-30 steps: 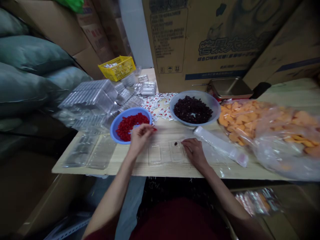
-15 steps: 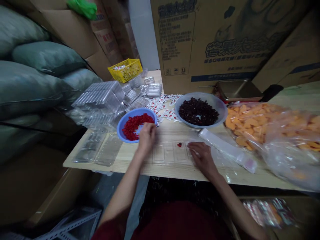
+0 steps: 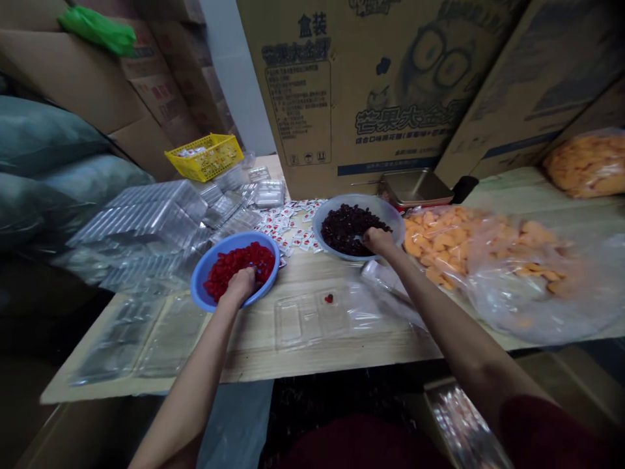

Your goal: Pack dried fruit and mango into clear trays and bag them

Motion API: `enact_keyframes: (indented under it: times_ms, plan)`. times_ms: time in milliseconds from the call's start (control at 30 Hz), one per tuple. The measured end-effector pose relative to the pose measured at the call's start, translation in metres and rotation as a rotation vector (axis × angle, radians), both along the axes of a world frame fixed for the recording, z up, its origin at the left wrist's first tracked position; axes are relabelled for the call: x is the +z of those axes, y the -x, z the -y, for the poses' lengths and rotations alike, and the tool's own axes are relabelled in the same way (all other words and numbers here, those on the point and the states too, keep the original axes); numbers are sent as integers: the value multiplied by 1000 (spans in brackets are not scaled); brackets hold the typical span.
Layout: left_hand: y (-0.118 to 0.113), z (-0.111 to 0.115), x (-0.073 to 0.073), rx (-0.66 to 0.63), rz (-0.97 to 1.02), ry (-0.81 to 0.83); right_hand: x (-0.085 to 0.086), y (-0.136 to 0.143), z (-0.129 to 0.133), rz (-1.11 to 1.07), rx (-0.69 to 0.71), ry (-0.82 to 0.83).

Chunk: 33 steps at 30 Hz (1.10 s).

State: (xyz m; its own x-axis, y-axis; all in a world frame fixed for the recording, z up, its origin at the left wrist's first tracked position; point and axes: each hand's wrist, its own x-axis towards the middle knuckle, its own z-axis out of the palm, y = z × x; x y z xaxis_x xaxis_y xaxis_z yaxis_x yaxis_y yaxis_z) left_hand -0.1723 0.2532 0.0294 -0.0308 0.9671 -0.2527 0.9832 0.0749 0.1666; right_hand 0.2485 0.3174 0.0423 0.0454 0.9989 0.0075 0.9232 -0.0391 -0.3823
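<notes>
My left hand (image 3: 241,285) is down in a blue bowl (image 3: 196,286) of glossy red pieces, resembling dried fruit, fingers curled among them. In the translucent bowl (image 3: 398,229) of dark, raisin-like pieces (image 3: 344,225), my right hand (image 3: 379,240) is closed at the near right side. What either hand pinches is hidden. Between and below the bowls lies a clear plastic tray (image 3: 303,337) with compartments. One small red piece and one dark piece (image 3: 329,298) sit together in a right-hand compartment.
Clear trays (image 3: 141,212) are stacked at left, with a yellow basket (image 3: 205,159) behind. Small printed sachets (image 3: 293,228) lie between the bowls. Bagged orange slices (image 3: 439,238) and a plastic-wrapped roll (image 3: 385,280) are at right. A large carton (image 3: 312,150) stands behind.
My right hand has left the tray's right edge and reached forward into the dark pieces. My left hand has gone lower into the red pieces. The view has shifted rightward.
</notes>
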Motion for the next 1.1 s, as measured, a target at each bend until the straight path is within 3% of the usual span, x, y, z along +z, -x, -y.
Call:
enact_keyframes:
  times_ms: [133, 233, 300, 367, 467, 533, 600, 667, 733, 833, 900, 1000, 1100]
  plan:
    - [2, -5, 3, 0, 46, -4, -13, 17, -17, -19, -1, 37]
    - [3, -5, 4, 19, 128, -41, -8, 12, -22, -50, -3, 27]
    - [5, -3, 2, 51, 173, -87, 0, 7, -11, -63, -1, -15]
    - [7, -3, 0, 104, 231, -155, 5, 9, 16, -146, 61, -132]
    - [7, -2, 3, 208, 403, -301, -1, 30, 85, -419, 302, -293]
    - [0, 3, 12, 264, 490, -443, -16, 51, 133, -506, 439, -235]
    - [-19, 18, 24, 269, 534, -599, -33, 71, 169, -456, 472, -196]
    - [-49, 42, 32, 180, 630, -664, -47, 82, 187, -370, 465, -192]
    - [-85, 73, 29, 0, 757, -539, -54, 84, 192, -318, 454, -212]
    - [-137, 112, 6, -212, 764, -304, -52, 75, 192, -327, 433, -253]
    - [-161, 128, -12, -272, 674, -305, -48, 65, 194, -360, 394, -290]
    - [-174, 135, -22, -328, 533, -400, -46, 48, 203, -395, 317, -341]
    - [-149, 124, -3, -313, 504, -498, -49, 30, 214, -423, 274, -374]
